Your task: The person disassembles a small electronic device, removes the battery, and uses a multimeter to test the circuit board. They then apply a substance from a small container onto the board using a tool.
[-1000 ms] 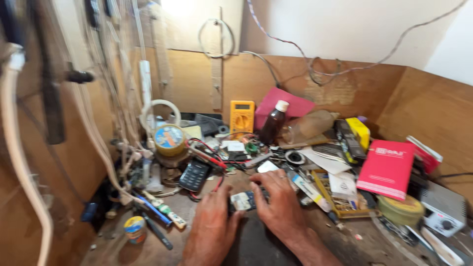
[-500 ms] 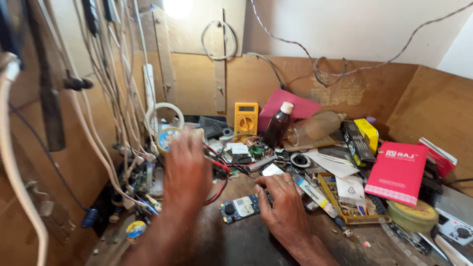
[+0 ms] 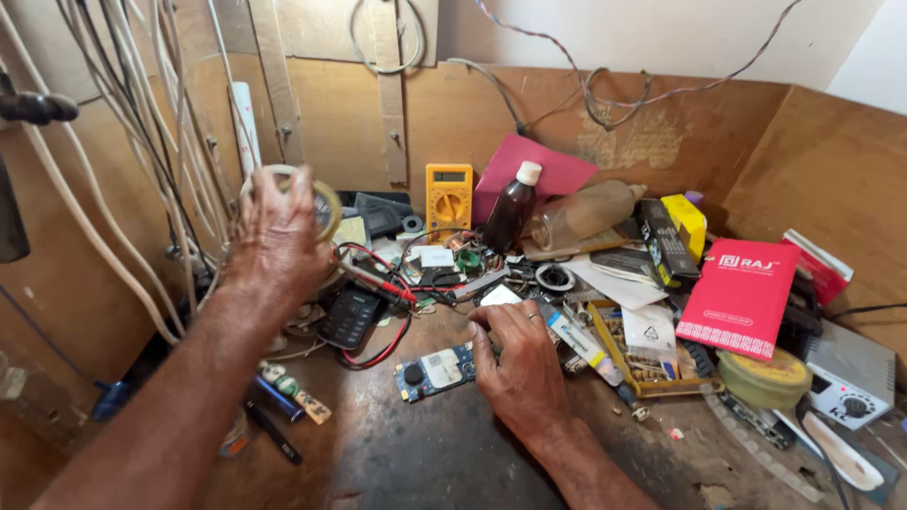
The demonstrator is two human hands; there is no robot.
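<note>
- left hand (image 3: pixel 279 236) raised in the left-centre of the frame, back to the camera, fingers curled around a roll of clear tape (image 3: pixel 324 203); only the roll's right rim and a sliver above the knuckles show, rest hidden behind the hand
- fingertips of that hand not visible, so how tight the hold is cannot be told
- right hand (image 3: pixel 518 364) lower centre, palm down on the worn wooden bench (image 3: pixel 425 453), fingers lightly bent and close together, tips resting on the right end of a small blue circuit board (image 3: pixel 436 369)
- board lies flat at centre, just left of the right hand; its right edge is covered by the fingers
- black phone-like device (image 3: pixel 350 317) below the left hand, partly crossed by red and black probe leads (image 3: pixel 383 283)
- yellow multimeter (image 3: pixel 449 198) upright against the back panel, upper centre; lower part buried in clutter
- dark brown bottle with white cap (image 3: pixel 511 210) just right of the meter, in front of a pink sheet (image 3: pixel 548 170)
- clear plastic bottle (image 3: pixel 586 212) lying on its side, contents unclear
- red box (image 3: pixel 740 293) at right, leaning on other stuff, base hidden
- yellow-green tape roll (image 3: pixel 765 376) lower right, flat
- grey unit with a dial (image 3: pixel 850 373) at the right edge, cut off by the frame
- white cables (image 3: pixel 104 170) hang down the left wall, tops out of frame
- small parts pile between the meter and the board too jumbled to tell apart
</note>
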